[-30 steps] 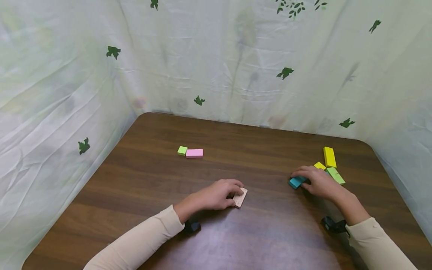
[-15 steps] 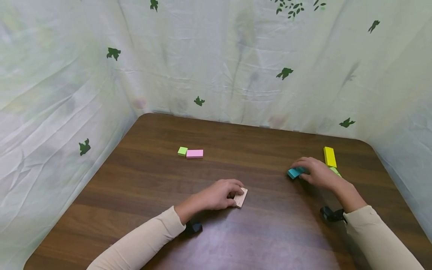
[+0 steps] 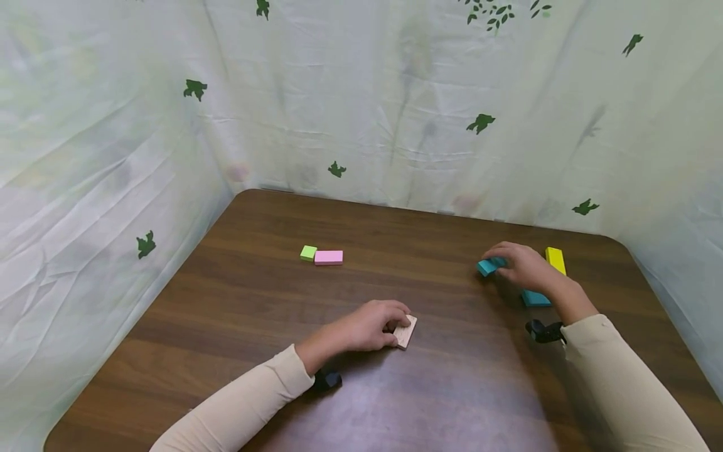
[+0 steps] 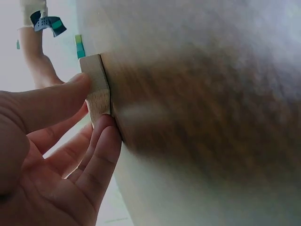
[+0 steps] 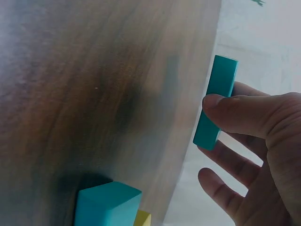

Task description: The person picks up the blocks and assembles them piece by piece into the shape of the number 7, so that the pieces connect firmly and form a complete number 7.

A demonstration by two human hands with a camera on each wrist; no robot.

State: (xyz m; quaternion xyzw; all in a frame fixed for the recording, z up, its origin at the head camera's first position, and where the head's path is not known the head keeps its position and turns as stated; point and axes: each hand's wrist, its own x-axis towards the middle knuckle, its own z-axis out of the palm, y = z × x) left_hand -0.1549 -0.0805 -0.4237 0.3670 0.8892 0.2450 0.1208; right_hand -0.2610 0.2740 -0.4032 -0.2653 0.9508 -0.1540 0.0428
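My left hand [image 3: 375,326] pinches a plain wooden block [image 3: 406,333] that lies on the table near its middle. The left wrist view shows the thumb on one side of this block [image 4: 98,80] and fingertips on the other. Farther right, my right hand [image 3: 525,267] grips a blue block [image 3: 489,266] between thumb and fingers. In the right wrist view that blue block [image 5: 215,103] is held clear of the tabletop. Below the right hand, a second blue block [image 3: 535,299] rests on the table, partly covered by the wrist.
A yellow block [image 3: 556,259] lies behind the right hand, partly hidden. A green block [image 3: 308,253] and a pink block [image 3: 329,258] touch each other at the back left of the brown wooden table [image 3: 254,301]. A patterned cloth [image 3: 361,113] hangs around the table.
My right hand has carried the blue block away from the group at the right, toward the back and slightly left. The second blue block has come into view. My left hand stays put.
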